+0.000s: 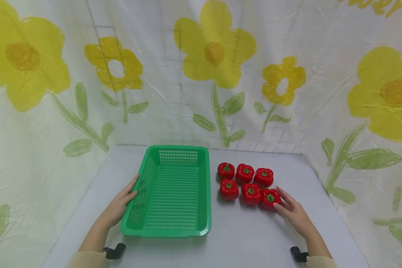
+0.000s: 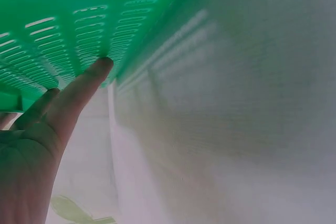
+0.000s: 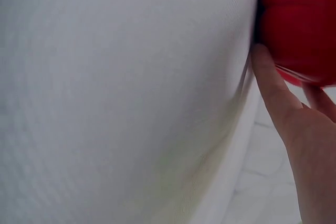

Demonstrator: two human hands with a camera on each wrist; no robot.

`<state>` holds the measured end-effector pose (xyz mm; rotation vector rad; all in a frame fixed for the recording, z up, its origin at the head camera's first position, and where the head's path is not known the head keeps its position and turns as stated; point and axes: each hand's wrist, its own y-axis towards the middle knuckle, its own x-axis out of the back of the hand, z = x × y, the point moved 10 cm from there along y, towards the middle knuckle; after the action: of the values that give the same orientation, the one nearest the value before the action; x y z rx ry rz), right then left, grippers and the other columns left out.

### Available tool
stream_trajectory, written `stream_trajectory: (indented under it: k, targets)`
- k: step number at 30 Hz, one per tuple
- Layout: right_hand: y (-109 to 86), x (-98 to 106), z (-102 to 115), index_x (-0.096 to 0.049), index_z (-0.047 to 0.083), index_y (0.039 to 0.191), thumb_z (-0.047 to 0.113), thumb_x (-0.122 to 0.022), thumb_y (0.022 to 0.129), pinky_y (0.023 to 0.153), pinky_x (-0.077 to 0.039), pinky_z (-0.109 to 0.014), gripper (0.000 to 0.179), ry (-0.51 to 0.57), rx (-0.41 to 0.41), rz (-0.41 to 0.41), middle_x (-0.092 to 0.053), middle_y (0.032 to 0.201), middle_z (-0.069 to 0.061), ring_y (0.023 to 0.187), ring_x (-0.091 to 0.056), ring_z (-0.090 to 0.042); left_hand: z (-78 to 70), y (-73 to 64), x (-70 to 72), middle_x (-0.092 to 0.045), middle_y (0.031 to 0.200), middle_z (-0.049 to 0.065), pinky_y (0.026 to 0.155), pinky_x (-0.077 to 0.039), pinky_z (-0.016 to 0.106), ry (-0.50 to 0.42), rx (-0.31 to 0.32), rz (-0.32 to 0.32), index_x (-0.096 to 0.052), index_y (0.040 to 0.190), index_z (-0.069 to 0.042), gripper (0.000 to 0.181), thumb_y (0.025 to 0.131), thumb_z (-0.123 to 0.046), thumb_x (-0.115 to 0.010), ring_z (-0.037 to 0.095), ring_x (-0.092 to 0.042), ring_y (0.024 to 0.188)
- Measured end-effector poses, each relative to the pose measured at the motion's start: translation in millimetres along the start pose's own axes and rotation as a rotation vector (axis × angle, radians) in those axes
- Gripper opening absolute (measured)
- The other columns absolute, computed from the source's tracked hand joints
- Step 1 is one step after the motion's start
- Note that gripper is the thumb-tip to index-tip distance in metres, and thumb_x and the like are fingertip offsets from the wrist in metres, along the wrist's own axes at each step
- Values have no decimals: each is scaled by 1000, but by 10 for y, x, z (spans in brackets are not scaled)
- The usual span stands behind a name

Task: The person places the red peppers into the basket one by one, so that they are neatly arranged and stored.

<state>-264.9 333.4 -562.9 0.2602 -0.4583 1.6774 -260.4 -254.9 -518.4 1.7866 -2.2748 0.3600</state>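
A green plastic basket (image 1: 166,233) stands on the table, left of the middle. My left hand (image 1: 120,204) rests with extended fingers against the outside of its left side. In the left wrist view, the thumb and fingers (image 2: 79,95) touch the slotted wall. Several red bell peppers (image 1: 251,194) with green stems stand in two rows to the basket's right. At the nearest right pepper (image 1: 269,196) is my right hand (image 1: 295,214), with thumb and fingers spread along its right side. The right wrist view shows an almost straight thumb beside the red pepper (image 3: 299,30).
A white table (image 1: 241,238) lies under everything. Behind it and at both sides hangs a pale curtain (image 1: 160,115) printed with yellow flowers. Dark wrist mounts (image 1: 115,251) sit on both forearms near the cuffs.
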Motion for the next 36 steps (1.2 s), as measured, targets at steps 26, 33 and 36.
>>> stream_trajectory:
  k: [26,33,36]
  targets:
    - [-39,122,2,-30,14,160,41,-70,94,92,-59,-34,81,-11,-18,-82,-32,161,-24,142,-38,-51,84,34,3,-3,171,3,117,-23,25,11,3,11,-12,163,-31,56,111,-33,-31,37,-3,156]
    - [-100,223,93,-28,15,161,46,-68,94,94,-58,-33,84,-60,-7,-111,-31,162,-23,142,-39,-50,55,15,-6,-2,171,5,121,-13,57,-14,1,10,-13,163,-30,56,111,-31,-32,39,-2,156]
    - [-114,266,126,-27,16,161,47,-69,94,93,-58,-32,85,-55,3,-128,-31,162,-22,142,-39,-50,53,8,-8,-2,171,4,121,-19,40,-15,3,12,-13,163,-31,56,111,-31,-32,38,-2,156]
